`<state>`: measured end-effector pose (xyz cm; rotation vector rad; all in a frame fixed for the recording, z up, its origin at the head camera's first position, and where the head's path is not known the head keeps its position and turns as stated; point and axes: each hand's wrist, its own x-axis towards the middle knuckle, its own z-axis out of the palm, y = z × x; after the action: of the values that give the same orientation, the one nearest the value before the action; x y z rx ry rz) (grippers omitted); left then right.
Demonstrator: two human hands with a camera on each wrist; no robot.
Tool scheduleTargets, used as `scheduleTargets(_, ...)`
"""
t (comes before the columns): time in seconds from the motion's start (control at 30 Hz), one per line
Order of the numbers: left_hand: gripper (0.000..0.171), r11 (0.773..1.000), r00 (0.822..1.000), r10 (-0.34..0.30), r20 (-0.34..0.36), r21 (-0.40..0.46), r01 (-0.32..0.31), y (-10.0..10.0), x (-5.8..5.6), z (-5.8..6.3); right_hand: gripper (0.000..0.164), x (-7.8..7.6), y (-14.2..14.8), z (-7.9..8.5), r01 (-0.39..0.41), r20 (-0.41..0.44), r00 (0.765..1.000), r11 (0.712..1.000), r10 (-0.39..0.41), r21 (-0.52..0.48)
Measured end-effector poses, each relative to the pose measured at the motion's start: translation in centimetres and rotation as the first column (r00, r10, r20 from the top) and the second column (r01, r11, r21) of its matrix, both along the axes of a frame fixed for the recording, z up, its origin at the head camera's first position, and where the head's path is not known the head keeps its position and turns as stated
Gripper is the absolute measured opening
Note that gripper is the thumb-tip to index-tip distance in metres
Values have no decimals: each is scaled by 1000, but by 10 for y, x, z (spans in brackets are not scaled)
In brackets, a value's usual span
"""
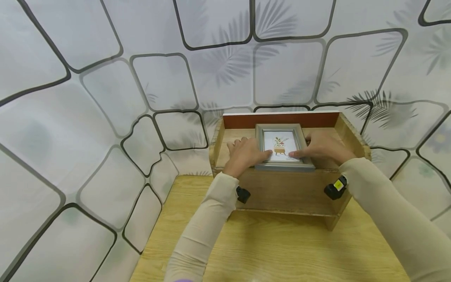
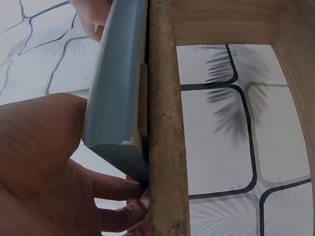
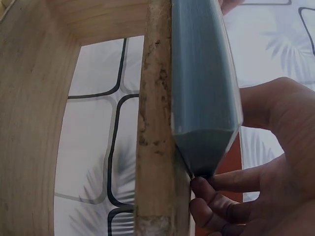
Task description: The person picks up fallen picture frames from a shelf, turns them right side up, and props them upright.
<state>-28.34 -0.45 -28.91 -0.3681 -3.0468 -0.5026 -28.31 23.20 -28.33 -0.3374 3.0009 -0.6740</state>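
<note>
A picture frame [image 1: 262, 145] with a grey border and a plant print leans back on the upper board of a small wooden shelf unit [image 1: 282, 192]. My left hand [image 1: 246, 154] holds its left side, thumb over the front. In the left wrist view, the other fingers [image 2: 115, 189] bend in by the frame's edge, close to the board. From the right, my right hand [image 1: 325, 147] grips the opposite side, thumb on the print. Its fingertips [image 3: 202, 187] tuck in at the frame's edge in the right wrist view. The frame's back is hidden.
The shelf unit stands on a yellow wood-grain table [image 1: 275, 250], near a patterned wall [image 1: 225, 78]. Raised side panels [image 1: 352, 135] flank the upper board, and a reddish-brown strip [image 1: 310, 119] runs along its back.
</note>
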Motion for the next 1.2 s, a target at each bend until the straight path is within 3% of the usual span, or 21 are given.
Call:
scheduleTargets(0.1, 49, 1000, 1000, -3, -5, 4, 3, 0, -1, -2, 62, -1, 1, -2, -7, -9, 1000, 999, 6, -32)
scheduleTargets(0.63, 47, 998, 999, -18, -46, 55, 21, 1, -1, -5, 56, 1, 1, -4, -63, -41, 997, 986, 58, -154)
scheduleTargets(0.87, 44, 999, 996, -21, -87, 31, 24, 4, 1, 1, 75, 3, 0, 5, -3, -66, 998, 1000, 1, -22)
scheduleTargets(1.07, 43, 999, 990, -22, -141, 41, 28, 5, 3, 7, 105, 8, -3, 18, 89, -10, 996, 996, -89, -17)
scheduleTargets(1.2, 41, 998, 984, -25, -179, 51, 34, 6, 5, 10, 105, 9, -3, 25, 108, -58, 992, 994, -110, -24)
